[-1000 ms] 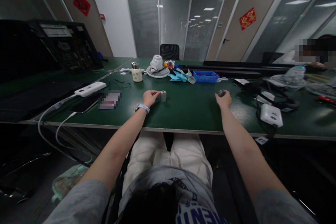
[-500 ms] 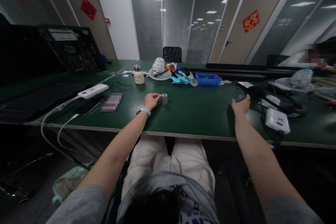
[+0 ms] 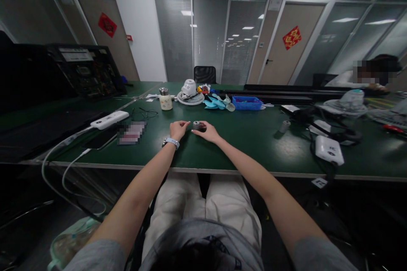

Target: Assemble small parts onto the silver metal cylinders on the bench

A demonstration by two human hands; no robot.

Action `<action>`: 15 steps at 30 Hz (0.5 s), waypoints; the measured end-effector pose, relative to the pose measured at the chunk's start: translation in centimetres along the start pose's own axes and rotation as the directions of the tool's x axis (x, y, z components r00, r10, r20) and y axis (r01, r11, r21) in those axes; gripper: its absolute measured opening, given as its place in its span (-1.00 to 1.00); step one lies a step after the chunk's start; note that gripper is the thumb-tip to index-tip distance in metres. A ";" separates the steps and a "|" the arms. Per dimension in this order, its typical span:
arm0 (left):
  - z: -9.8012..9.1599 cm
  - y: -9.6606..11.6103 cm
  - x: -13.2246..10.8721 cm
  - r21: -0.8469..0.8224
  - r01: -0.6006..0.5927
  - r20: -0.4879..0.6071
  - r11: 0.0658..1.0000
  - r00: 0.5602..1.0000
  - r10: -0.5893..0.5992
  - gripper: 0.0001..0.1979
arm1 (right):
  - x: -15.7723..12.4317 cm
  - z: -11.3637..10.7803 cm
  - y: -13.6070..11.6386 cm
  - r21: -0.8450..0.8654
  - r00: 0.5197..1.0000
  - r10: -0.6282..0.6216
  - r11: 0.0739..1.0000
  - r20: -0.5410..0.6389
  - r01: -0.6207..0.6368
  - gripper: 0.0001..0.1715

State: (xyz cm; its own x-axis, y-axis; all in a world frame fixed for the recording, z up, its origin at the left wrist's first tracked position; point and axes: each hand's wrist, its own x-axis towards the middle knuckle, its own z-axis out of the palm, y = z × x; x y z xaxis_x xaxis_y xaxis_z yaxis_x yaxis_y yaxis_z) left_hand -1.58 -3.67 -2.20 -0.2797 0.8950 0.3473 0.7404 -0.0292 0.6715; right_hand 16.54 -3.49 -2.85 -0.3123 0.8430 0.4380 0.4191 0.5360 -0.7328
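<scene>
A small grey metal cylinder point(image 3: 196, 124) stands on the green table in front of me. My right hand point(image 3: 207, 131) is wrapped round it, the thumb on the near side and the fingers at its right. Just left of it is my left hand point(image 3: 179, 129), wearing a watch point(image 3: 171, 142). The left thumb and forefinger are pinched together close to the cylinder, a small gap between. Whatever may lie in that pinch is too small to make out. A second, similar grey cylinder point(image 3: 285, 126) stands alone further right, with no hand on it.
Behind the hands are a cream jar point(image 3: 165, 102), a white fan point(image 3: 190, 98), blue fan blades point(image 3: 215, 103) and a blue tray point(image 3: 247, 103). A power strip point(image 3: 110, 120) and phone point(image 3: 101, 137) lie left. A white boxed device point(image 3: 329, 150) with straps lies right. Another person sits far right.
My right hand has left the cylinder on the right and come across to the one by my left hand. The left fingertips have drawn slightly away from it. The view has tilted upward.
</scene>
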 end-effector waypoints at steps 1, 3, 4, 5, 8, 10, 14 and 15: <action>-0.1 -0.1 0.0 0.027 0.013 -0.006 1.000 1.000 -0.012 -0.61 | 0.5 0.9 0.0 0.017 1.000 0.007 1.000 0.006 -0.007 -0.31; -0.4 0.0 -0.1 0.077 0.021 0.016 0.997 1.000 -0.022 -0.61 | 1.3 1.8 0.0 0.008 1.000 0.011 1.000 -0.025 -0.011 -0.38; -0.5 0.0 -0.1 0.102 0.016 0.037 0.995 0.999 -0.020 -0.61 | 1.5 2.0 0.0 0.005 0.999 0.015 1.000 -0.036 -0.015 -0.42; -0.6 0.1 -0.2 0.128 0.005 0.062 0.992 0.998 -0.013 -0.61 | 1.6 1.9 0.1 0.013 0.999 0.021 1.000 -0.039 -0.021 -0.45; -0.6 0.4 -0.4 0.209 -0.042 0.118 0.977 0.993 0.018 -0.61 | 1.3 0.9 0.4 0.100 0.999 0.045 0.994 -0.026 -0.042 -0.49; -0.6 0.5 -0.4 0.243 -0.071 0.139 0.967 0.990 0.038 -0.61 | 1.0 0.0 0.6 0.191 0.997 0.078 0.979 0.000 -0.076 -0.48; -0.6 0.6 -0.4 0.259 -0.087 0.166 0.962 0.985 0.045 -0.60 | 1.0 -1.6 1.0 0.441 0.972 0.234 0.871 0.013 -0.215 -0.40; -0.6 0.6 -0.4 0.257 -0.086 0.165 0.963 0.985 0.044 -0.60 | 1.1 -1.9 1.0 0.508 0.958 0.286 0.824 0.010 -0.251 -0.41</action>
State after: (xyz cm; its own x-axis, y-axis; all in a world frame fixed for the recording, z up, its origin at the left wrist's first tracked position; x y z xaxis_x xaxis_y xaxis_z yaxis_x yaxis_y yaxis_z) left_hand -1.41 -4.27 -1.54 -0.1419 0.9541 0.2637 0.8937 0.0090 0.4485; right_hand 18.25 -1.89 -2.12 -0.1878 0.9606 0.2047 -0.0094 0.2066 -0.9784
